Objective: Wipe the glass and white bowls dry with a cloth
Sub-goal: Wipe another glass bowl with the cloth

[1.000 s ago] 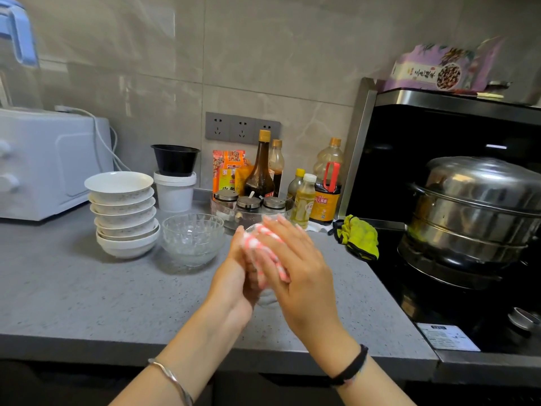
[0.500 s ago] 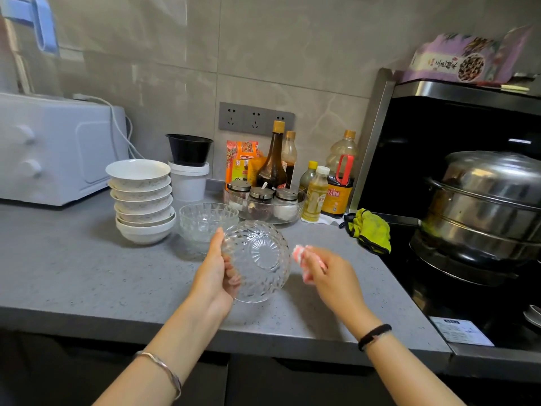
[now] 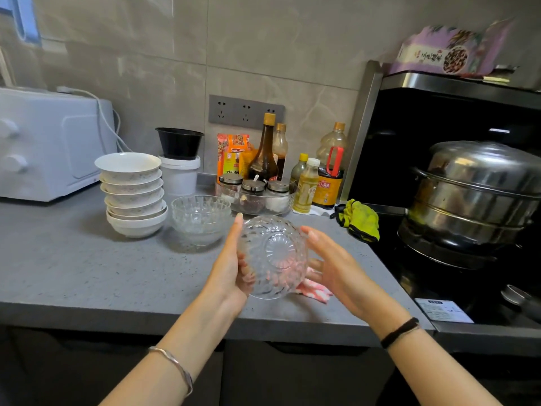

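My left hand point(image 3: 229, 268) grips a cut-glass bowl point(image 3: 273, 253) above the grey counter point(image 3: 87, 273), its base turned toward me, thumb on the outside and fingers showing through the glass. My right hand point(image 3: 339, 268) is at the bowl's right side with its fingers straight. The pink-and-white cloth point(image 3: 314, 290) lies on the counter just under that hand. More glass bowls point(image 3: 200, 221) sit nested behind, beside a stack of several white bowls point(image 3: 133, 194).
A white oven point(image 3: 49, 145) stands at the back left. Bottles and spice jars point(image 3: 263, 186) line the wall. A yellow-green rag point(image 3: 360, 219) lies by the black stove, which holds a steel steamer pot point(image 3: 474, 197).
My hands came apart from wiping the bowl. The left hand turned the bowl's base toward me. The cloth left my right hand and now lies on the counter.
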Available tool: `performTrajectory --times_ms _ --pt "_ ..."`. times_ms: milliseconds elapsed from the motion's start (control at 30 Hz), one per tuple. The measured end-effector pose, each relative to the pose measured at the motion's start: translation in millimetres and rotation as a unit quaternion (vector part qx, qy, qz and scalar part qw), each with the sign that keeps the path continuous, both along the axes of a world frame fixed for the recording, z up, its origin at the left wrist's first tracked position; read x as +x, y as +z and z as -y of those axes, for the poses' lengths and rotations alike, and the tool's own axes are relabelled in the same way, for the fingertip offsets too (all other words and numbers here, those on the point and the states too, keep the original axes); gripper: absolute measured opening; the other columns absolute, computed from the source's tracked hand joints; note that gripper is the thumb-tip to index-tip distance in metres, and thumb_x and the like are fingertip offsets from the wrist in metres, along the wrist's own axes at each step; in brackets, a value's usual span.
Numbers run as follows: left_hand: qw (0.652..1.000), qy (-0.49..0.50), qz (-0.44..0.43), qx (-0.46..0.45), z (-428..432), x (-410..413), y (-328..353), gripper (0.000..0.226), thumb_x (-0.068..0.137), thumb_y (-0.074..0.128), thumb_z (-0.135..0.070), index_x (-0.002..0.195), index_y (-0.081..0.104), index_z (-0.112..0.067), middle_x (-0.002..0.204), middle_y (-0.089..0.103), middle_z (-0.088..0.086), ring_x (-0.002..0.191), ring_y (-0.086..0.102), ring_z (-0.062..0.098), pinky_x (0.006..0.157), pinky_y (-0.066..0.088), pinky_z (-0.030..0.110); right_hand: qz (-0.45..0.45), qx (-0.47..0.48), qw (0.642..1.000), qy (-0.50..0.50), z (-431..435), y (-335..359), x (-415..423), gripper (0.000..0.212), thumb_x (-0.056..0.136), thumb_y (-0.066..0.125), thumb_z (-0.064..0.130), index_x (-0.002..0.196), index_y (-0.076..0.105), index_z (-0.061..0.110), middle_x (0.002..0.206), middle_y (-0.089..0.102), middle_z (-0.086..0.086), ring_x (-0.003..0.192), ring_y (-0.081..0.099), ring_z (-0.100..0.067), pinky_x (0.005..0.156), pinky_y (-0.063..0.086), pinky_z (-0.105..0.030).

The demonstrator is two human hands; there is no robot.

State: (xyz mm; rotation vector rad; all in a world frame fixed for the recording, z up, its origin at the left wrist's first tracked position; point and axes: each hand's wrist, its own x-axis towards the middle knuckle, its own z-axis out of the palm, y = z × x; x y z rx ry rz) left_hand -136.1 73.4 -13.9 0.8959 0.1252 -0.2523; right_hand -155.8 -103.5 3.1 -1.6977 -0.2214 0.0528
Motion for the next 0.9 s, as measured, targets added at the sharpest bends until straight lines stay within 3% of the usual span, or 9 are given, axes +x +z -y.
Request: performTrajectory --times_ms 67,200,433,533,667,733,900 --pt "0.999 -0.028 0.031 -0.002 11 -6 7 0.067 0.063 0.068 -0.059 0.113 0.065 -0.014 0.108 0.072 0.01 0.1 0.067 0.028 0.087 0.052 0.045 -0.044 0.101 0.993 0.047 10 4 -10 0.054 0.082 0.061 0.052 0.128 0.055 0.024 0.127 0.064 0.0 0.114 0.063 -0.023 0.095 0.052 -0.04" --pt "0.994 -0.1 0.042 -0.02 38 -15 15 0.066 0.067 0.067 -0.053 0.118 0.064 -0.01 0.109 0.071 0.014 0.105 0.066 0.032 0.095 0.048 0.049 -0.072 0.212 0.971 0.078 47 6 -30 0.068 0.063 0.083 0.052 0.118 0.068 0.014 0.127 0.063 -0.012 0.106 0.067 -0.022 0.086 0.057 -0.034" --pt "0.978 -0.195 0.035 -0.066 106 -32 10 0.066 0.072 0.066 -0.054 0.121 0.065 -0.01 0.115 0.069 0.013 0.109 0.065 0.027 0.098 0.048 0.044 -0.049 0.302 0.952 -0.013 103 8 -80 0.072 0.033 0.099 0.029 0.099 0.077 0.012 0.091 0.074 -0.001 0.071 0.071 -0.01 0.061 0.058 -0.024" --pt "0.968 -0.235 0.069 -0.052 138 -42 5 0.063 0.079 0.057 -0.058 0.122 0.064 -0.012 0.118 0.068 0.012 0.113 0.063 0.026 0.1 0.046 0.043 -0.021 0.301 0.953 -0.043 126 11 -102 0.07 0.028 0.099 0.029 0.092 0.079 0.015 0.093 0.074 -0.002 0.068 0.071 -0.01 0.056 0.057 -0.022" --pt "0.952 -0.274 0.127 0.041 188 -49 -14 0.056 0.087 0.047 -0.06 0.123 0.063 -0.02 0.119 0.069 0.005 0.114 0.062 0.02 0.108 0.04 0.043 0.013 0.232 0.968 -0.099 171 10 -133 0.069 0.03 0.097 0.041 0.092 0.079 0.018 0.088 0.074 -0.002 0.068 0.07 -0.009 0.057 0.056 -0.019" --pt "0.938 -0.299 0.146 0.102 214 -54 -27 0.057 0.089 0.043 -0.062 0.127 0.06 -0.023 0.121 0.067 0.001 0.116 0.06 0.016 0.106 0.042 0.039 0.021 0.194 0.972 -0.134 198 6 -149 0.07 0.032 0.096 0.046 0.093 0.078 0.018 0.088 0.075 -0.002 0.07 0.07 -0.009 0.059 0.056 -0.019" --pt "0.876 -0.321 0.251 0.258 287 -72 -66 0.034 0.099 0.033 -0.05 0.114 0.058 -0.031 0.12 0.063 -0.008 0.112 0.058 0.01 0.099 0.044 0.029 -0.003 0.126 0.968 -0.219 280 -16 -186 0.073 0.031 0.096 0.048 0.093 0.078 0.015 0.09 0.075 -0.006 0.07 0.071 -0.01 0.061 0.056 -0.019"
